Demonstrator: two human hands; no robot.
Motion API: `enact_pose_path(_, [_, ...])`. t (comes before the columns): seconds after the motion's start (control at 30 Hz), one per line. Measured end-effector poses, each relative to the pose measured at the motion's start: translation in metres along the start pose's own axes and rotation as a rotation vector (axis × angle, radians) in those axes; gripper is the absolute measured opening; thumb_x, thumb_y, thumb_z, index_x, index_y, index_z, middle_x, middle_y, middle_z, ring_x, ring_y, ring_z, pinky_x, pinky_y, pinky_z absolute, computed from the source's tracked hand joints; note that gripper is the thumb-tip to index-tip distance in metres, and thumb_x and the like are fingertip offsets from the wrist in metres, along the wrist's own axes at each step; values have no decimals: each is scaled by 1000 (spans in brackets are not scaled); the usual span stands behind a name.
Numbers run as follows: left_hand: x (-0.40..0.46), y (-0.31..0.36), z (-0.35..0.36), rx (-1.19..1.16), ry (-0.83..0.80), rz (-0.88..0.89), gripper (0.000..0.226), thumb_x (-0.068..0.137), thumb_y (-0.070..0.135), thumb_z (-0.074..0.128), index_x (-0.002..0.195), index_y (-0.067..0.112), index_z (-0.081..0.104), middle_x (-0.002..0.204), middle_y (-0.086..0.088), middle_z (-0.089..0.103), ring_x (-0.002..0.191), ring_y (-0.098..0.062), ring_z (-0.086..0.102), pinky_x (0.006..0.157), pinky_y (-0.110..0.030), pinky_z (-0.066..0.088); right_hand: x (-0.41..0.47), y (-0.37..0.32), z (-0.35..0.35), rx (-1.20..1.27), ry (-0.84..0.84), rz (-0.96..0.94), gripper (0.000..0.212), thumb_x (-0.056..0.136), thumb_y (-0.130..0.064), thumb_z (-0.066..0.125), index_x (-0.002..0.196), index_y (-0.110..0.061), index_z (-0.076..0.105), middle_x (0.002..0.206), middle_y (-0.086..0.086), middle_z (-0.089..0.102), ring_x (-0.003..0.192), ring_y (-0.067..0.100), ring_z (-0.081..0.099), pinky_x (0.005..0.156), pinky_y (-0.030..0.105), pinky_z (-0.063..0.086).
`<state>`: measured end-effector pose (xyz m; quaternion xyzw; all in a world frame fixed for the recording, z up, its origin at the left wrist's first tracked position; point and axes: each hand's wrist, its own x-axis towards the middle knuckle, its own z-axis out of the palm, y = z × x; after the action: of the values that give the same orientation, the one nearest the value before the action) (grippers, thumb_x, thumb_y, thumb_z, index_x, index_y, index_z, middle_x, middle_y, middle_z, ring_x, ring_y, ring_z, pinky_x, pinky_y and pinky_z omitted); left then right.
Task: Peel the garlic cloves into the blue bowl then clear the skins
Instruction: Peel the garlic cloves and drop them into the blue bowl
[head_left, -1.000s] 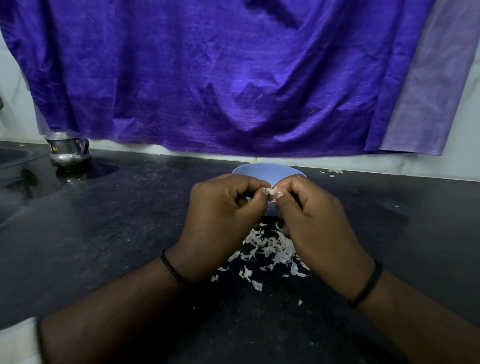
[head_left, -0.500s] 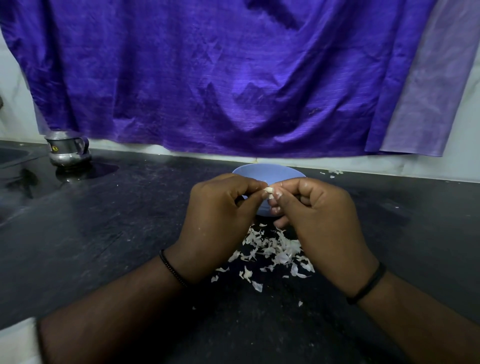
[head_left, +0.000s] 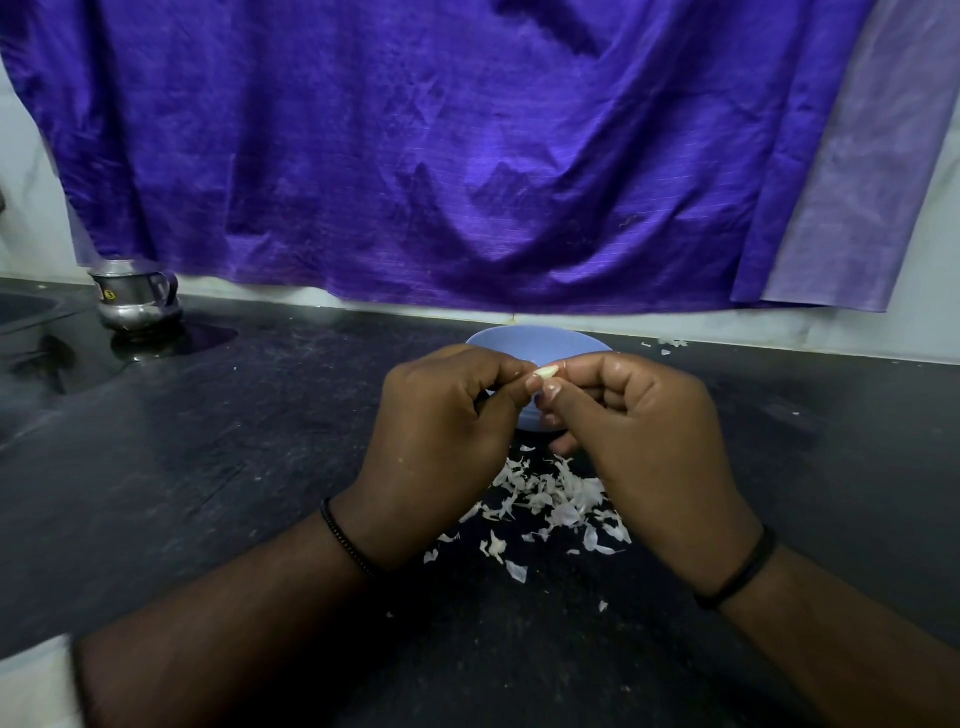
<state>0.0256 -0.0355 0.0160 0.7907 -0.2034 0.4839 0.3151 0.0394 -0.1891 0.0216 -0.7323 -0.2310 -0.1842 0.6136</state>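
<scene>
Clearly we are in the middle of the peeling. Our left hand (head_left: 447, 421) and right hand (head_left: 639, 436) both pinch one garlic clove (head_left: 547, 372) between the fingertips, just above the blue bowl (head_left: 535, 340). Many skins (head_left: 550, 493) lie on the black counter (head_left: 234, 467) near the bowl. What the bowl contains is hidden. We judge that the clearing of skins is not yet begun.

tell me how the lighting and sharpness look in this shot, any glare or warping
Head view: dim overall, the black counter underexposed; soft sheen on the purple cloth and glare on the steel jug; wide-angle bending at the edges; hands and garlic clove fairly sharp, bottom-left corner blurred.
</scene>
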Motion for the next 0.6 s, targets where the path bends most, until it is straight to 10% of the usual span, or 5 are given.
enact_pose_path(0.6, [1, -4, 1, 26, -130, 4, 26, 93, 29, 53, 96, 18, 77, 77, 6, 67, 70, -6, 59, 62, -32, 49, 1, 3, -1, 35, -1, -59, 12, 89, -7, 70, 93, -17, 75, 84, -2, 76, 77, 13, 73, 64, 25, 59])
